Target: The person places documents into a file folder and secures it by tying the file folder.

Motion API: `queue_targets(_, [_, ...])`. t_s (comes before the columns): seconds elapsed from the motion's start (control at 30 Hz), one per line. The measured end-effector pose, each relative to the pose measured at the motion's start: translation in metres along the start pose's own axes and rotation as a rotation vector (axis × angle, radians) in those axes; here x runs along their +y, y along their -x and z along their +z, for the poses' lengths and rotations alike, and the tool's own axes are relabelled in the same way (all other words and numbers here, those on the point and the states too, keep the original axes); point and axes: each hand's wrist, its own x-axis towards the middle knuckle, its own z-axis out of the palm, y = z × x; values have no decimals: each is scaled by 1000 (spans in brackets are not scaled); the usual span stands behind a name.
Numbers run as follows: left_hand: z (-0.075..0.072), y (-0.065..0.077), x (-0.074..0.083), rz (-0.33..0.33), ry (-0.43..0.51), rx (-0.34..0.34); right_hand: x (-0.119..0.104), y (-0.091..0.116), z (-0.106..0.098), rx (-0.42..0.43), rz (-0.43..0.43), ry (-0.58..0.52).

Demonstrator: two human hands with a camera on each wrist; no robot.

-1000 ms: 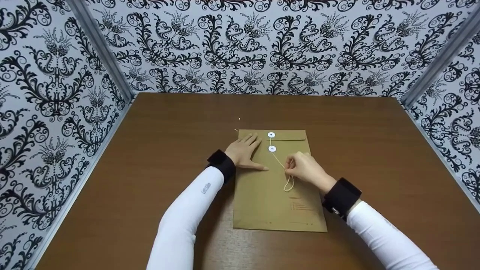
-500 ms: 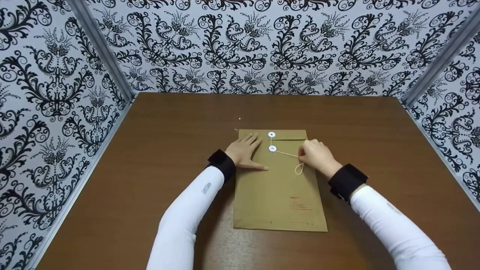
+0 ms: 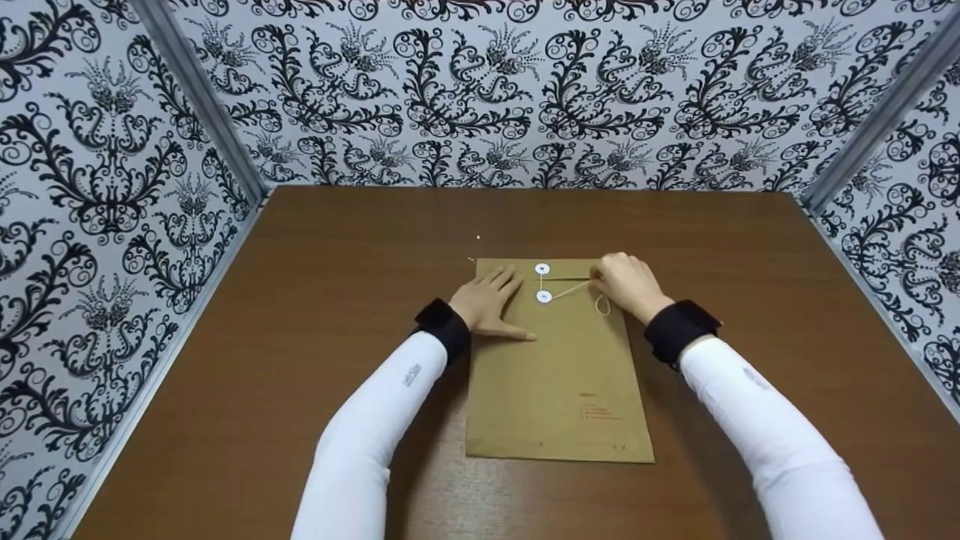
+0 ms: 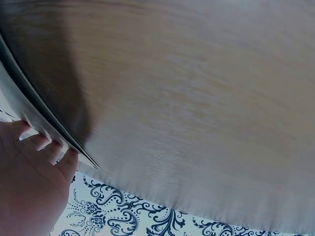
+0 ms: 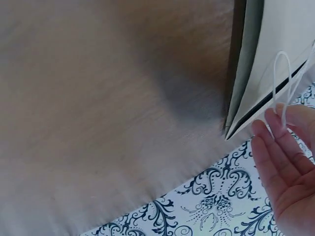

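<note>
A brown paper envelope (image 3: 555, 375) lies flat on the table, its flap at the far end. Two white round buttons, an upper one (image 3: 542, 268) on the flap and a lower one (image 3: 544, 297) below it, are joined by a string (image 3: 571, 290). My left hand (image 3: 487, 306) rests spread on the envelope's upper left part. Near the upper right corner, my right hand (image 3: 628, 283) pinches the string, which runs taut from the lower button. A loop of string hangs below those fingers; the right wrist view shows this string (image 5: 275, 73) between thumb and fingertips.
The brown wooden table (image 3: 337, 300) surrounds the envelope. A patterned wall (image 3: 480, 90) stands along its far edge, with more patterned panels at both sides. Tiny pale specks lie just beyond the envelope's upper left corner.
My right hand has carried the string outward to the right and then up towards the flap, swinging it about the lower button. My left hand has stayed in place.
</note>
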Motion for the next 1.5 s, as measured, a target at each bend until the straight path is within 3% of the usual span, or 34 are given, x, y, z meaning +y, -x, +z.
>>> queue_targets(0.67, [3, -1, -2, 15, 19, 28, -5, -34, 13, -13, 26, 10])
queue_targets(0.93, [5, -3, -3, 12, -11, 26, -10, -46, 21, 22, 43, 24])
queue_targets(1.5, [8, -6, -5, 19, 19, 37, -27, -61, 24, 29, 107, -63])
